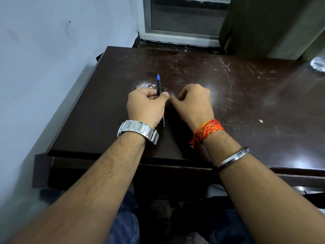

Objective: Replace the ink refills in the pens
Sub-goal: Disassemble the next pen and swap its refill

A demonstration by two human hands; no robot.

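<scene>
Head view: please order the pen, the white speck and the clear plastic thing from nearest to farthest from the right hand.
1. pen, just left of the right hand, gripped by the left hand.
2. white speck, on the table to the right.
3. clear plastic thing, far right edge of the table.

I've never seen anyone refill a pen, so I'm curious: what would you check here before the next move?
1. Pen gripped securely: ok, the left hand has its fingers curled round the barrel.
2. Right hand free to work: cannot tell, its fingers are curled and hide whatever they may hold.
3. Pen already opened: cannot tell, the grip covers its middle.
4. New refill in sight: not ok, none visible.
5. Hands over the table, so a dropped part would probably land on it: ok.
</scene>
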